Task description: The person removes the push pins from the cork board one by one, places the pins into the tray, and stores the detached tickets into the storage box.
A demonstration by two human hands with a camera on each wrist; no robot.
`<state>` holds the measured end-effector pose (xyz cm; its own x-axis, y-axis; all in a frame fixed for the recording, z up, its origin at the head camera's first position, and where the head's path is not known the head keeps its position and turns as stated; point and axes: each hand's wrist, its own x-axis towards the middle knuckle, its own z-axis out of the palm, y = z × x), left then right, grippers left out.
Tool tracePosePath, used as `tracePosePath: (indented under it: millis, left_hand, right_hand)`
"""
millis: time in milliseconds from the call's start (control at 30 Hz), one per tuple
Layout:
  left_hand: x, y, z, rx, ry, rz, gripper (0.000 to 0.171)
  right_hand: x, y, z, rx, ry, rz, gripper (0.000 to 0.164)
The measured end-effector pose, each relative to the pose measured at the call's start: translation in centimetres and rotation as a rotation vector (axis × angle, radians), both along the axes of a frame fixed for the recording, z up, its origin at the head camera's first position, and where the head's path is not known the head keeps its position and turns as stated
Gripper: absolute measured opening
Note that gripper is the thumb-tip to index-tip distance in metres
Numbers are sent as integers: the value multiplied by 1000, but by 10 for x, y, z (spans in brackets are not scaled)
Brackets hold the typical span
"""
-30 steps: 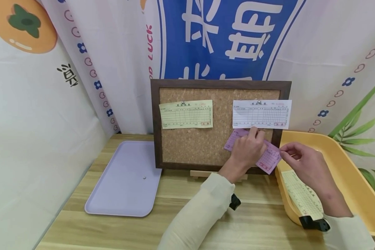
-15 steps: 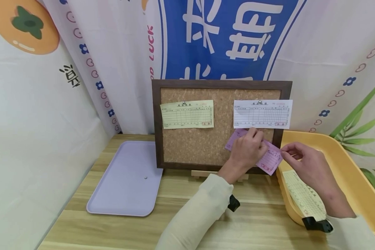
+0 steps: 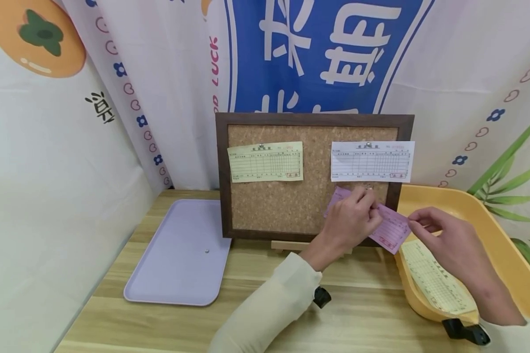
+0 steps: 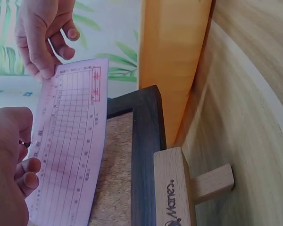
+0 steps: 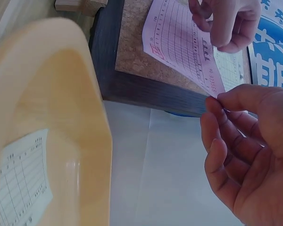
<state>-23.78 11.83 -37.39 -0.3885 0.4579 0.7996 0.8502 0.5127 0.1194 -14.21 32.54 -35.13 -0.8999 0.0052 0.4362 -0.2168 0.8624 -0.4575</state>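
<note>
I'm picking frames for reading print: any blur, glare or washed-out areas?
Head: small print on the pink slip is too soft to read; left wrist: the patterned curtain looks washed out; right wrist: faint glare streaks the yellow bin.

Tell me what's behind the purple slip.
From the head view, the cork board, its dark frame and the edge of the yellow bin show behind the purple slip. Whatever the slip and left hand cover there cannot be seen.

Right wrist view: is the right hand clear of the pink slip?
No, the right hand pinches the pink slip at one corner.
</note>
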Motion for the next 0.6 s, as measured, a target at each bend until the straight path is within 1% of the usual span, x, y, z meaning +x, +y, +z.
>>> tracePosePath:
  millis: [167, 300, 433, 600]
  left_hand:
    - [9, -14, 2, -23, -22, -24, 11]
    - [14, -29, 4, -2, -44, -61, 13]
    - [17, -45, 4, 15, -52, -76, 13]
    - [19, -65, 4, 23, -72, -74, 12]
  right_hand:
    - [10, 8, -1, 15, -9, -20, 8]
    - [19, 16, -3, 27, -36, -47, 7]
    - [30, 26, -5, 29, -51, -77, 7]
    - [41, 40, -7, -2, -19, -83, 4]
